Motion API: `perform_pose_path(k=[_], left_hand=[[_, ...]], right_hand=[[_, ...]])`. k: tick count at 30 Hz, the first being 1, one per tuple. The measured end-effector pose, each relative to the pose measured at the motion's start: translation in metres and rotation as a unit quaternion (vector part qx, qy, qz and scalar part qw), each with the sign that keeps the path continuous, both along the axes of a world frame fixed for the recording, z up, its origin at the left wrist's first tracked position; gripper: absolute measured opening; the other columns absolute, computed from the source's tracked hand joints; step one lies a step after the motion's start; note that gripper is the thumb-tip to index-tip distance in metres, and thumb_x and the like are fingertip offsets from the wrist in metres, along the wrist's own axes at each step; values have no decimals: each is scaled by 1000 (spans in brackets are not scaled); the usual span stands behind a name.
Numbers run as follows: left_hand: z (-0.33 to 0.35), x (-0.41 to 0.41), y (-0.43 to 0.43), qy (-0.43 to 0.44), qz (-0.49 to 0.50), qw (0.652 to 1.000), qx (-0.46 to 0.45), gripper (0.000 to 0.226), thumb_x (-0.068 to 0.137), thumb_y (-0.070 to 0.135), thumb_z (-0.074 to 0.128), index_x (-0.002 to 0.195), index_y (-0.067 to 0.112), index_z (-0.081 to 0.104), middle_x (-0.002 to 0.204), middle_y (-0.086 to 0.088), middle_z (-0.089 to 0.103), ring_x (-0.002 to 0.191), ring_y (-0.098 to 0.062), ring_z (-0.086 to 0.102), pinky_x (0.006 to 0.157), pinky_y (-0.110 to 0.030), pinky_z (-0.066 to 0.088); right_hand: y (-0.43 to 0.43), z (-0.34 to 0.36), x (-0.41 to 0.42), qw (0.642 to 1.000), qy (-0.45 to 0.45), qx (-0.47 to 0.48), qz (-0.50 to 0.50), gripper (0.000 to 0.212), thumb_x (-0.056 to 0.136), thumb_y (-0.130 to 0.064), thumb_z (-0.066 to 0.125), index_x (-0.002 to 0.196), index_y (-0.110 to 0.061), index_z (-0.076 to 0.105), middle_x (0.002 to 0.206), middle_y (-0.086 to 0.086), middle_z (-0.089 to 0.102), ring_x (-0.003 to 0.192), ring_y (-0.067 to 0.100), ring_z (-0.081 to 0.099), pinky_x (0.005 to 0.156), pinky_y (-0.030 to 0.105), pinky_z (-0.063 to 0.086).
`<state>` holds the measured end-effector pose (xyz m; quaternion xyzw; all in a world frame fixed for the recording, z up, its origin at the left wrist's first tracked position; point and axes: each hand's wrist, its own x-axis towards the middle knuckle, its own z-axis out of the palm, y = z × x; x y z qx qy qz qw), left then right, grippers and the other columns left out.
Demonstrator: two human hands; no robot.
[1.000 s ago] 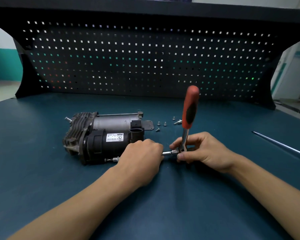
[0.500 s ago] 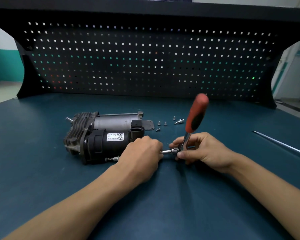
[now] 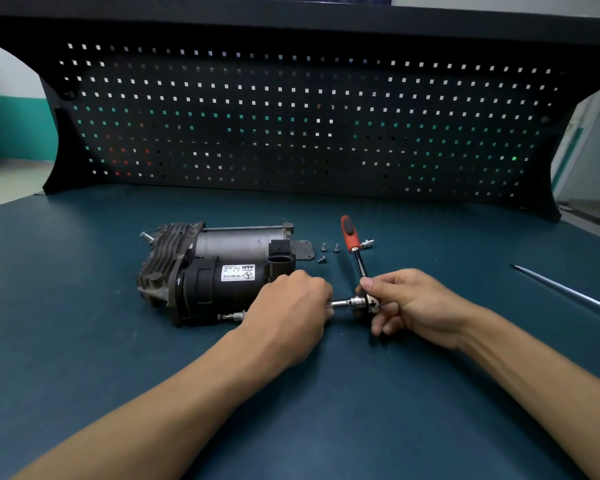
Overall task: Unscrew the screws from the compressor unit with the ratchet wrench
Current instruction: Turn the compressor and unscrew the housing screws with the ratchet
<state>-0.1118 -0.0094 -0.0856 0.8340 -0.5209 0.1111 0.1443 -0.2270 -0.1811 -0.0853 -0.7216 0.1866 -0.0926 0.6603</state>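
Teal bench [image 3: 84, 341]: compressor [image 3: 205, 271], screws [image 3: 329, 249], rod [image 3: 565, 289].

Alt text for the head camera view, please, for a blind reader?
A person's right hand holds a red-handled ratchet wrench near its head while the left hand grips its extension bar beside a compressor unit on a teal workbench; loose screws lie behind.

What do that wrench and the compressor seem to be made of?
Wrench: handle looks like orange plastic or rubber with a black insert, matt; shaft is bright, mirror-like metal, probably chromed steel. Compressor: finned end is dull grey, rough metal, likely cast aluminium; front housing is smooth black, plastic or painted metal, hard to tell.
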Motion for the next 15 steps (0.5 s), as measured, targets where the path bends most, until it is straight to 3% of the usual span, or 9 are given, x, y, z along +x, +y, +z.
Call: perform_pose_path(k=[9,15], left_hand=[[2,-2,1,-3,2,1000,1,19,99,37,55,100,19,61,100,-9,60,93,-35,57,67,-36,35],[-1,-2,1,-20,-7,1000,22,20,98,39,55,103,19,60,105,-7,61,95,-34,59,68,-36,36]], right_hand=[[-4,1,0,999,29,-14,16,51,78,-46,67,98,1,63,84,20,73,49,18,62,41,19,46],[-7,-1,-2,1000,8,-2,29,42,75,-27,76,104,2,68,79,7,67,54,16,62,44,19,47]])
